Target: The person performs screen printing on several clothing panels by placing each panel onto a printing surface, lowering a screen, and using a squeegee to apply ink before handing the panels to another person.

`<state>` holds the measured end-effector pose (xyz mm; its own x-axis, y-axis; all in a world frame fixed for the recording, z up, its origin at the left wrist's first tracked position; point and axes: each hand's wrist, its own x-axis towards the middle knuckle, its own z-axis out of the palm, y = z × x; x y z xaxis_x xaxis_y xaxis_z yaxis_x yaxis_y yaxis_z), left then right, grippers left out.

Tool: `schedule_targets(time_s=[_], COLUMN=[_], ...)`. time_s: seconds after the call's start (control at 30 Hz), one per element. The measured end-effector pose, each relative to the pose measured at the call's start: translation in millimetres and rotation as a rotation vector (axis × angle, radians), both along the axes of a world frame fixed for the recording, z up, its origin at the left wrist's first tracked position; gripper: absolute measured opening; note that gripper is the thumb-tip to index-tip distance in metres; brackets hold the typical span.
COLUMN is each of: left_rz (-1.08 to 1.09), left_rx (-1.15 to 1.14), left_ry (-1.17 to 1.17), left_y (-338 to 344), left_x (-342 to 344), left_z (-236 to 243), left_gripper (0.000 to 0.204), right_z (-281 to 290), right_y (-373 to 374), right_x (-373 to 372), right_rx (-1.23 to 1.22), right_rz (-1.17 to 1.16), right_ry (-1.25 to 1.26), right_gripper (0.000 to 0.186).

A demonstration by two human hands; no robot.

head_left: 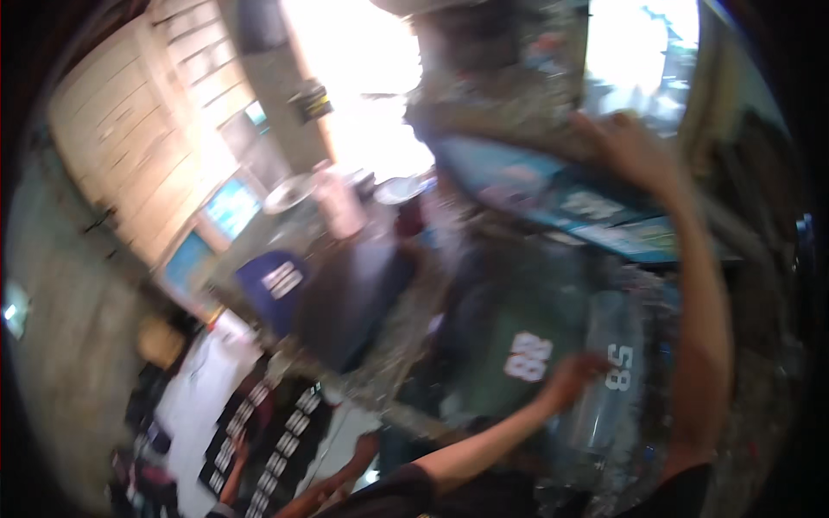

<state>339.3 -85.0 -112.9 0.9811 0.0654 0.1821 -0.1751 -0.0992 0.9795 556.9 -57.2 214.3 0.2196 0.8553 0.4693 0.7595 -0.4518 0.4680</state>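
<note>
Workshop: bright doorway (363, 95) beyond the cluttered counter (380, 388), all blurred.
Left hand (580, 380): at the clear strip (596, 423), just beside its white print; I cannot tell whether the fingers grasp or are released.
Right hand (635, 155): raised near the blue panel (501, 168); its fingers' grip is too blurred to tell.
Dark green piece (488, 380): on the counter, white-printed, left of the strip.
Navy piece (281, 311): farther left, beside a dark panel (354, 302).
</note>
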Motion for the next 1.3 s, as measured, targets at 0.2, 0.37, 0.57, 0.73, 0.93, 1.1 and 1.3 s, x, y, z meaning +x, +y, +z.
schedule_targets(time_s=[0.2, 0.37, 0.57, 0.73, 0.93, 1.1, 1.3], left_rz=[1.181, 0.458, 0.389, 0.358, 0.370, 0.380, 0.343], left_rx=[1.177, 1.309, 1.234, 1.201, 1.170, 1.163, 1.162], left_ry=[-0.424, 0.096, 0.052, 0.117, 0.110, 0.147, 0.036], left_y=[154.5, 178.1, 160.3, 157.7, 148.3, 156.7, 177.6], left_x=[-63.3, -123.1, -172.6, -173.6, -167.2, -165.7, -164.2], left_z=[181.3, 142.8, 30.6, 17.1, 15.4, 18.2, 60.1], left_gripper=[0.072, 0.042, 0.046, 0.048, 0.049, 0.045, 0.049], right_z=[-34.8, -151.7, -255.5, -272.5, -304.0, -297.2, -234.9], right_y=[-3.7, -61.3, -66.2, -28.7, -67.7, -91.6, -85.3], right_x=[-140.1, -196.7, -170.6, -88.7, -156.9, -228.7, -249.3], right_rx=[0.300, 0.134, -0.255, -0.061, 0.050, -0.052, 0.186], right_rz=[-0.179, -0.091, 0.070, 0.043, 0.003, 0.022, -0.049], right_ry=[0.436, 0.439, 0.930, 0.729, 0.509, 0.674, 0.518], right_gripper=[0.071, 0.059, 0.036, 0.025, 0.011, 0.021, 0.042])
